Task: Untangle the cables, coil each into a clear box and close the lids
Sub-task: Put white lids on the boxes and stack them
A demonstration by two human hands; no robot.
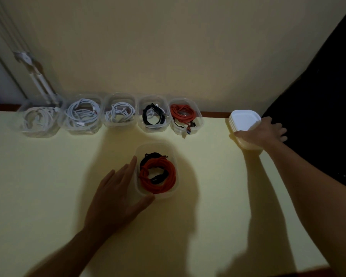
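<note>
On the table (pixel 48 176), a little right of its middle, stands a lidless clear box (pixel 175 156) holding a coiled red cable (pixel 160 186) with a black cable (pixel 151 156) tangled through it. The left hand (pixel 116 194) lies flat against the box's left wall, fingers straight and together, thumb spread under its near corner. At the table's far right corner the right hand (pixel 266 130) clasps a stack of white lids (pixel 243 118), thumb on the near side, fingers draped over the right edge. Along the far edge a row of five boxes (pixel 119 95) stands uncovered: three with white cables, one black, one red.
</note>
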